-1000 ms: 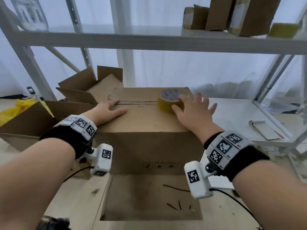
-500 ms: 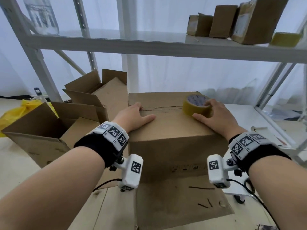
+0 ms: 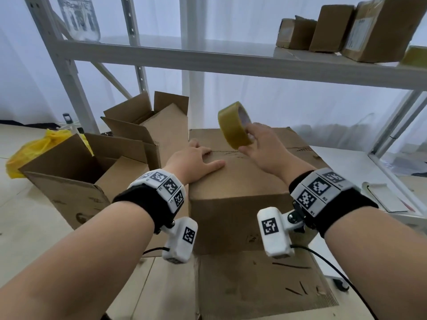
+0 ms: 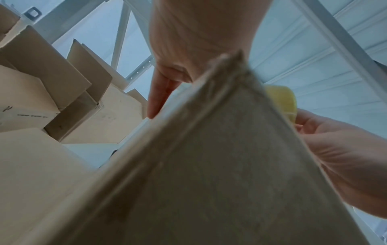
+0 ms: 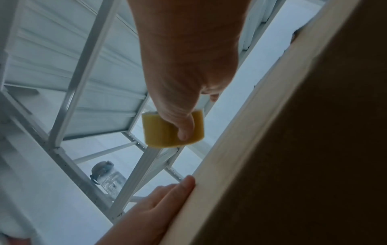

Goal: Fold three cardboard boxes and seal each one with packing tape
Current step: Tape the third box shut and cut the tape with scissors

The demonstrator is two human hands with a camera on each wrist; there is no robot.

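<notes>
A closed brown cardboard box [image 3: 240,188] stands in front of me with its top flaps meeting along a seam. My left hand [image 3: 196,161] lies flat on the top's left part, fingers straight, pressing the flaps down. My right hand [image 3: 258,146] grips a yellowish roll of packing tape [image 3: 233,124] and holds it tilted in the air just above the seam. The right wrist view shows the thumb across the tape roll [image 5: 167,131]. In the left wrist view the box edge [image 4: 209,149] fills the frame, and the tape roll [image 4: 286,101] peeks out behind it.
Two open cardboard boxes [image 3: 76,172] [image 3: 147,125] stand to the left, beside a yellow plastic bag [image 3: 37,146]. A flat cardboard sheet [image 3: 261,282] lies below the box. A white metal shelf [image 3: 208,58] overhead carries sealed parcels [image 3: 335,28] and another tape roll [image 3: 416,56].
My right hand has lifted the tape roll off the box top and tilted it on edge. The left hand stays flat on the flaps. The head view has moved closer.
</notes>
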